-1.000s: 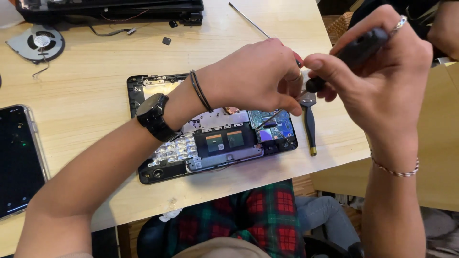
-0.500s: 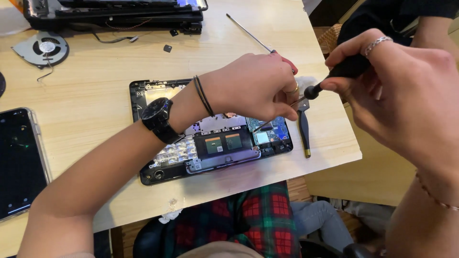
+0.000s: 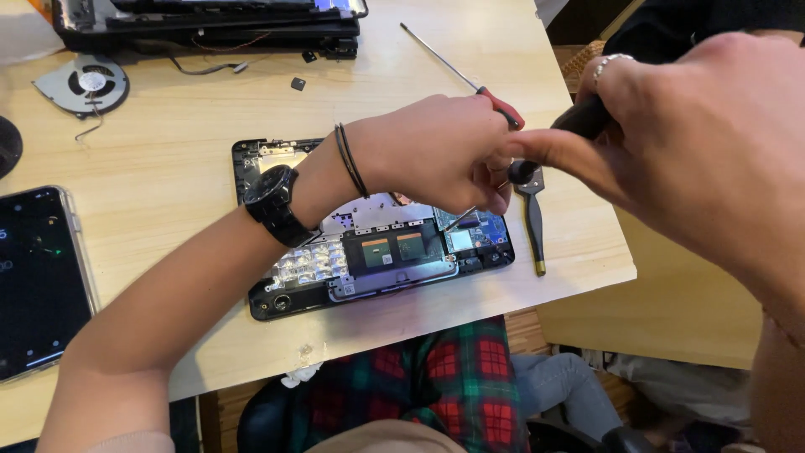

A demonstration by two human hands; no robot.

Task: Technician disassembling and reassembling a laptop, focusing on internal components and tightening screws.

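An opened black laptop base (image 3: 277, 159) lies on the wooden table, its boards and metal plates exposed. My right hand (image 3: 696, 143) grips the black handle of a screwdriver (image 3: 579, 122), which slants down and to the left. Its thin metal shaft comes out under my left hand (image 3: 436, 151), and the tip rests on the right end of the base. My left hand, with a black watch and wristbands, hovers over that end, its fingertips pinched around the shaft near the handle.
A red-handled screwdriver (image 3: 470, 80) and a black tool (image 3: 534, 222) lie by the table's right edge. At the top sits another dismantled laptop (image 3: 210, 21), with a cooling fan (image 3: 84, 84) at the top left. A phone (image 3: 38, 277) lies at the left. Small black bits (image 3: 298, 83) are loose.
My right hand has come nearer the camera and a little lower with the screwdriver. My left hand stays over the right end of the base.
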